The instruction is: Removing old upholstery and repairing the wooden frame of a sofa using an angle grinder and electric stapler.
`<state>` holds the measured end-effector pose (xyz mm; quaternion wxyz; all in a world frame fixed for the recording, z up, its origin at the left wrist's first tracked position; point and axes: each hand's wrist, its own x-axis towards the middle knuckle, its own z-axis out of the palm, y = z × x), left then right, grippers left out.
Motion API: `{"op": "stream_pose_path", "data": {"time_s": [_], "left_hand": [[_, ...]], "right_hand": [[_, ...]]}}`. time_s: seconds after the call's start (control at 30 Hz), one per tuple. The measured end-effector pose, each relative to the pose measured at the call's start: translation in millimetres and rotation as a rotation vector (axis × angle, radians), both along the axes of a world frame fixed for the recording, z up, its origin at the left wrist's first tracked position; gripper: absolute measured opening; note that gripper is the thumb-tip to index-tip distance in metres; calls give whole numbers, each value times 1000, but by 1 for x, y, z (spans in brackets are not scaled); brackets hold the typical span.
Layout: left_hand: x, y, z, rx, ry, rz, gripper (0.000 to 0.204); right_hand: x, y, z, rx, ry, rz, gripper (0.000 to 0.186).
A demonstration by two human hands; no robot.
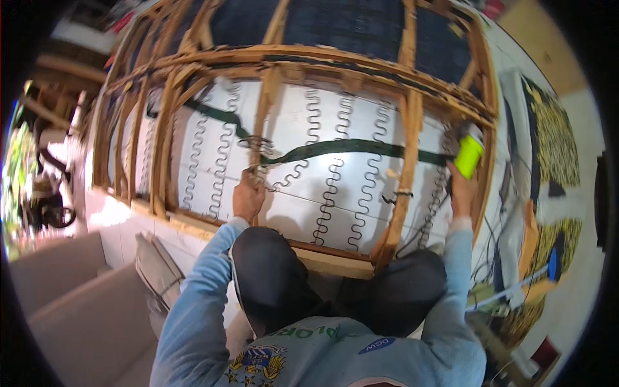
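Note:
In front of my knees lies a wooden sofa frame (pixel 293 55) strung with zigzag wire springs (pixel 332 184). A dark green webbing strap (pixel 348 147) runs across the springs, from the left part of the frame to near my right hand. My left hand (pixel 249 197) is closed around a wooden slat (pixel 264 106), beside several bunched wire loops where the strap crosses it. My right hand (pixel 461 187) grips a bright lime-green power tool (pixel 469 157) with a dark head, at the frame's right side; its exact kind is unclear.
Dark fabric (pixel 342 26) covers the frame's far section. Beige cushioned seating (pixel 90 309) stands at left. To the right lie dark cables (pixel 493 248), yellow-black patterned material (pixel 558 138) and a blue-headed item (pixel 553 263). White floor tiles (pixel 290 116) show beneath the springs.

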<state>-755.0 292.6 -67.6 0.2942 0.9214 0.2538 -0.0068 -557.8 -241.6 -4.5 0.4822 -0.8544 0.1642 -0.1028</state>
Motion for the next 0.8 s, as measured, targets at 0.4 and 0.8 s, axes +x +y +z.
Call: {"op": "stream_pose_path", "data": {"time_s": [0.4, 0.8], "left_hand": [[-10, 19, 19, -104, 255, -60, 60], [29, 36, 61, 79, 752, -420, 92]], "right_hand": [[-21, -16, 89, 919, -158, -213, 39], [-8, 68, 138, 1107, -160, 303, 53]]}}
